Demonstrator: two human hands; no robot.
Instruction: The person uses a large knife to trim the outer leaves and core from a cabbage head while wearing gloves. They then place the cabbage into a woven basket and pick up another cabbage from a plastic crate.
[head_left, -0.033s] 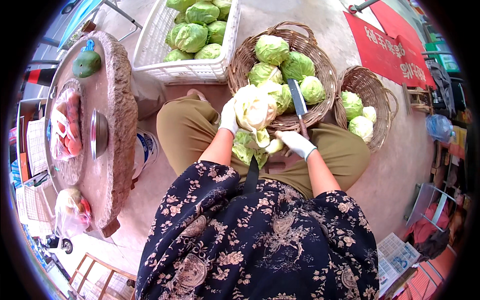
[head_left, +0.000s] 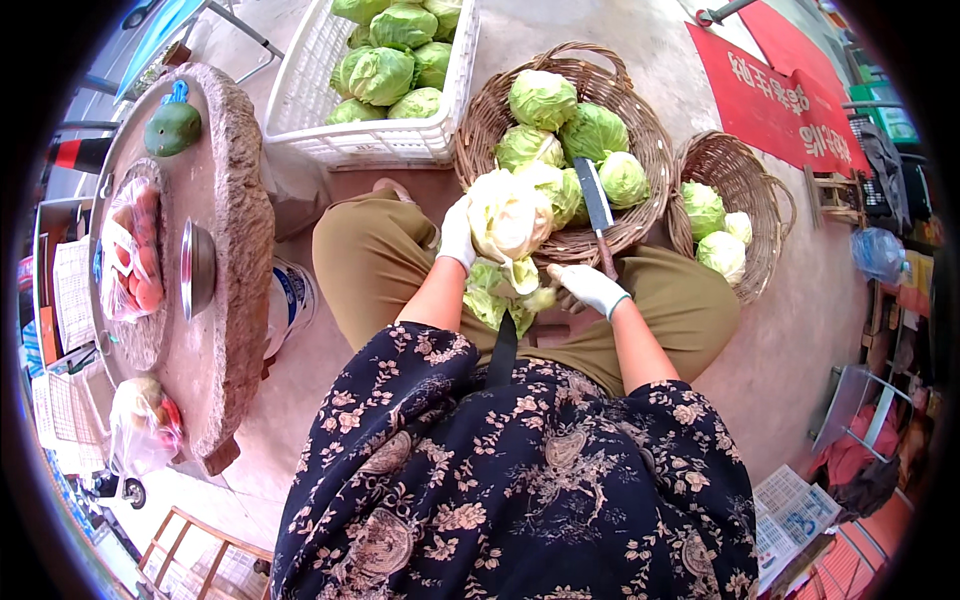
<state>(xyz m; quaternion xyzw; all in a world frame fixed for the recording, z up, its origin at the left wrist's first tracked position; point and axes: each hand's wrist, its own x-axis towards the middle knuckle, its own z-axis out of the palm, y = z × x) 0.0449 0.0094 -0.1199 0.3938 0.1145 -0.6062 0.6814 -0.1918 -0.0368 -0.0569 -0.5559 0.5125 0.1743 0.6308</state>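
My left hand [head_left: 457,236], in a white glove, grips the side of a pale, peeled cabbage [head_left: 511,216] above the near rim of the large wicker basket [head_left: 648,120]. Lower right of that cabbage is my gloved right hand [head_left: 595,288], thumb and fingers apart, nothing held. Just left of its fingertips a pale cabbage leaf [head_left: 540,298] shows blurred. Loose green leaves [head_left: 486,300] lie below, between my knees. A knife with a broad blade [head_left: 593,195] rests across cabbages and the basket rim, its wooden handle [head_left: 607,257] toward my right hand. Several green cabbages [head_left: 595,132] fill the basket.
Ahead to the left, a white plastic crate [head_left: 370,148] holds several cabbages. A smaller wicker basket [head_left: 765,200] with trimmed cabbages stands right. On my left, a round stone table [head_left: 222,250] carries a metal bowl [head_left: 200,268], a bag of red produce [head_left: 133,250] and a green melon-like thing [head_left: 173,128].
The pale leaf by my right hand has come away from the fingers and dropped slightly, now blurred. My right fingers have spread a little; my left hand and the cabbage stay in place.
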